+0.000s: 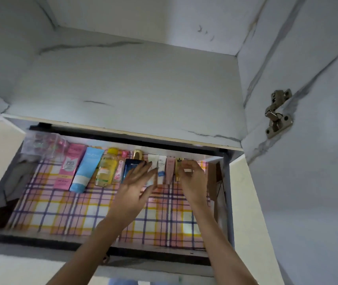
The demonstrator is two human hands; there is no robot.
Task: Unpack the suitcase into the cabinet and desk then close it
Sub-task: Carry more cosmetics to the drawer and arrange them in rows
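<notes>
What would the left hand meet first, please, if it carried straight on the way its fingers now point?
Most likely the white tube: the left hand points up and right, fingertips already at or just short of it. Contact is unclear in this view.

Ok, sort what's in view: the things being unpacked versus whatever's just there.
Being unpacked:
pink BB tube
blue tube
yellow bottle
small tubes by the left hand and right hand
drawer receiving them

Just there:
checked liner
door hinge
</notes>
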